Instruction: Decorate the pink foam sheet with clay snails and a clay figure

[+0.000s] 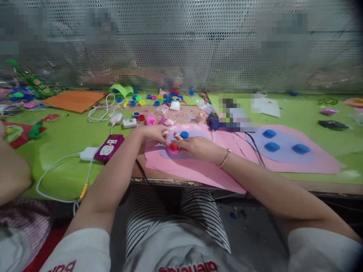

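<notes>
My left hand is bent over the left side of a purple paper shape on pink paper. Its fingertips are pressed near a red cap, which sits on something bright pink. From the right, my right hand reaches the same cap, with its fingers on or beside it. Whether either hand grips the cap is hard to make out. Just behind the fingers are a blue cap and a small red and yellow figure.
On the right, several blue caps lie on another purple shape. A magenta power strip with white cables is at left. Loose caps and an orange sheet lie farther back. Another person's arm rests at far left.
</notes>
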Demonstrator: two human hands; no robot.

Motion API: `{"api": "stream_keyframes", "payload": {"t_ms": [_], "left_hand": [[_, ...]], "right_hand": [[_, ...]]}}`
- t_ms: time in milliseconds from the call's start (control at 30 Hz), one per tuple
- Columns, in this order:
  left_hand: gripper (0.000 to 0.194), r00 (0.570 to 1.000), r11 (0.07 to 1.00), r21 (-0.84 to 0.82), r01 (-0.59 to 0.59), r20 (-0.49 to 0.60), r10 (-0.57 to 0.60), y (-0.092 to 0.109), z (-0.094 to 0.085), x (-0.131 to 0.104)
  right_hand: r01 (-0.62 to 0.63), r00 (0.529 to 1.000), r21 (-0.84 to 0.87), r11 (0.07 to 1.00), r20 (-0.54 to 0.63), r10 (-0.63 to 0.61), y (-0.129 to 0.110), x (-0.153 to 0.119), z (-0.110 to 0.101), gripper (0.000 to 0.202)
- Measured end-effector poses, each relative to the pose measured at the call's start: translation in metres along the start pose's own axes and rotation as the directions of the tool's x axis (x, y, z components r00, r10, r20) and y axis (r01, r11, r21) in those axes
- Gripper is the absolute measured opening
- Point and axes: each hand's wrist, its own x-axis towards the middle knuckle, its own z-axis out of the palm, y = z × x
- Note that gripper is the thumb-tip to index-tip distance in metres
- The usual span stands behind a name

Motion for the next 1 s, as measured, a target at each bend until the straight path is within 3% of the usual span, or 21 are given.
{"api": "stream_keyframes", "payload": {"t_ms": [167,367,600,833,1000], "left_hand": [[0.03,1.0,1.0,0.002,0.013,-0.012,-0.013,-0.001,-0.001,0.0],[0.024,0.997,0.997,-0.014,0.077,-0.014,-0.077,-0.005,0.002,0.005],[0.025,0.982,0.995,0.039,0.087,-0.173,-0.079,0.002,0.002,0.004],[0.027,0.94,0.989,-0.112,0.099,-0.315,-0.129,0.009,0.003,0.004],[0.034,0.924,0.947,-0.316,0.056,-0.343,-0.169,0.018,0.003,0.001]], "right_hand": [[0.035,0.999,0.044,0.998,0.009,-0.036,-0.001,-0.002,-0.003,0.042],[-0.046,0.999,0.037,0.998,0.007,0.046,-0.001,-0.001,0.004,0.052],[-0.054,0.999,0.101,0.993,0.007,0.054,-0.003,-0.001,0.001,0.04],[-0.044,0.999,0.127,0.991,0.014,0.042,-0.004,0.0,0.0,0.038],[-0.048,0.999,0.128,0.991,0.019,0.046,-0.004,-0.001,-0.002,0.037]]}}
